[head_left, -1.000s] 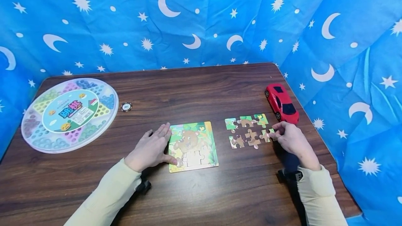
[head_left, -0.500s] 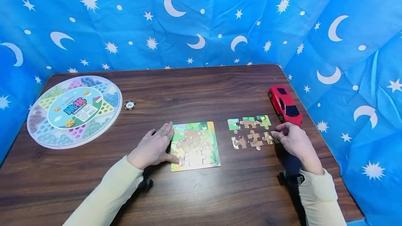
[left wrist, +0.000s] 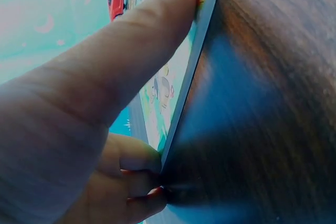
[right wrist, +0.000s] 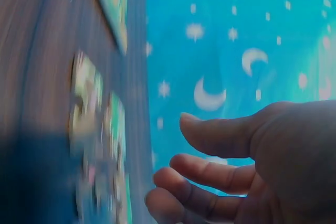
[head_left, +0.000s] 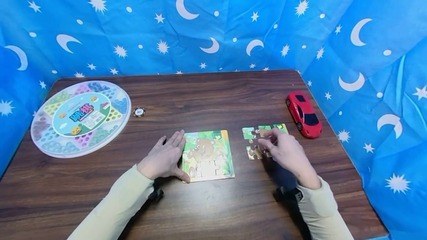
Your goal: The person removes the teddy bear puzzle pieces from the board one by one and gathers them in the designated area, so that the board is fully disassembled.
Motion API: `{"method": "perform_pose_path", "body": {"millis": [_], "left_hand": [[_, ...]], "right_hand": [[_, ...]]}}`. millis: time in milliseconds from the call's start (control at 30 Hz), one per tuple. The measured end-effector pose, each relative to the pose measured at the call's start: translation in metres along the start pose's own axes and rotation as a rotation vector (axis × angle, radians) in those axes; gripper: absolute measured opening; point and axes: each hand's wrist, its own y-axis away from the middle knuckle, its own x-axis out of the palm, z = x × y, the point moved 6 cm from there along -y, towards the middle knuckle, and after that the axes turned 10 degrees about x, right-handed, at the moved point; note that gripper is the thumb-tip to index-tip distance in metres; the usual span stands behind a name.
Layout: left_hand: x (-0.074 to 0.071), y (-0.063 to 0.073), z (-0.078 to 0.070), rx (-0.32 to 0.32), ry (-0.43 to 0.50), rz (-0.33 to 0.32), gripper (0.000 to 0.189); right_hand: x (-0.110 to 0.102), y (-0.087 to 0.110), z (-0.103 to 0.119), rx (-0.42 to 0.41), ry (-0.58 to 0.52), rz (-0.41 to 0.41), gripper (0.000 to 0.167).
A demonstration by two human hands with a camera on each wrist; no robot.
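A square bear puzzle [head_left: 229,155] lies on the table in the head view, with a blank patch at its bottom middle. My left hand [head_left: 163,158] rests along its left edge, fingers spread and thumb at the near left corner. In the left wrist view the thumb [left wrist: 142,45] stretches along the board's side. Loose puzzle pieces [head_left: 248,133] lie in two rows to the right of the board. Over them hovers my right hand [head_left: 288,153], hiding several. The right wrist view shows its thumb [right wrist: 220,136] apart from loosely bent fingers, nothing between them.
A red toy car [head_left: 304,115] stands beyond the loose pieces at the table's right edge. At the left lies a round Chinese checkers set [head_left: 55,147], with a poker chip [head_left: 139,112] beside it. Blue star-and-moon cloth [head_left: 213,10] hangs behind and to the right.
My right hand has moved left from the right end of the loose pieces to over their middle. The left thumb has slid slightly toward the board's near corner. The head view has shifted a little.
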Motion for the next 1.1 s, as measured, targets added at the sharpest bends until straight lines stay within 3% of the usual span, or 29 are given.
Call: {"method": "perform_pose_path", "body": {"millis": [300, 500, 600, 733, 900, 1100], "left_hand": [[0.000, 0.000, -0.005, -0.005, -0.015, 0.021, 0.142], [0.002, -0.001, -0.003, -0.010, -0.028, 0.008, 0.142], [0.003, 0.000, -0.002, -0.016, -0.034, 0.005, 0.141], [0.003, -0.001, -0.002, -0.021, -0.031, 0.009, 0.140], [0.005, 0.000, -0.001, -0.019, -0.042, -0.004, 0.140], [0.003, 0.000, -0.001, -0.013, -0.050, -0.025, 0.139]], "right_hand": [[0.058, 0.015, 0.078, -0.269, 0.015, 0.150, 0.031], [0.094, 0.030, 0.119, -0.480, 0.023, 0.328, 0.049], [0.107, 0.034, 0.131, -0.554, 0.028, 0.346, 0.059], [0.117, 0.037, 0.138, -0.577, 0.036, 0.344, 0.064], [0.127, 0.039, 0.142, -0.564, 0.033, 0.391, 0.061], [0.130, 0.035, 0.142, -0.559, 0.037, 0.383, 0.056]]}}
